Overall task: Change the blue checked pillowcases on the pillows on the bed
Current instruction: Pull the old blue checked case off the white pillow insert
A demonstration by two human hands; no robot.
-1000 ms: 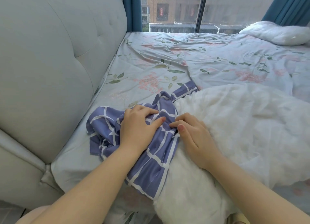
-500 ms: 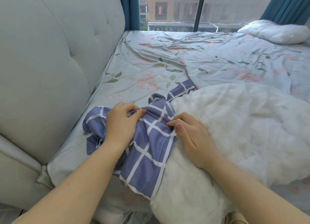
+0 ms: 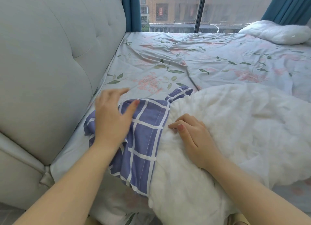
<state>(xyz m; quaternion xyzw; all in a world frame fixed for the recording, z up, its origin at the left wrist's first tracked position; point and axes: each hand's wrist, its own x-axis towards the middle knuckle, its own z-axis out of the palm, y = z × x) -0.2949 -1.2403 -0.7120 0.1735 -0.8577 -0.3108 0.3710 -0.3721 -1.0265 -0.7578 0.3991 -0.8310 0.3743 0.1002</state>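
The blue checked pillowcase (image 3: 144,140) lies bunched at the left end of a bare white pillow (image 3: 235,140), still covering that end. My left hand (image 3: 112,118) is over the bunched part with fingers spread and straight, slightly blurred, holding nothing. My right hand (image 3: 193,135) lies on the pillow just right of the pillowcase's hem, fingers curled, with thumb and forefinger pinching the pillow's surface. A corner of the pillowcase (image 3: 180,93) sticks out behind the pillow.
A padded grey headboard (image 3: 50,64) rises along the left. The floral sheet (image 3: 185,59) is rumpled across the bed. A second bare white pillow (image 3: 277,32) lies at the far right by the window and blue curtains.
My left hand has let go of the pillowcase and opened, moving left and away from me. The pillowcase has slid further off, its hem now flat. My right hand has stayed on the pillow.
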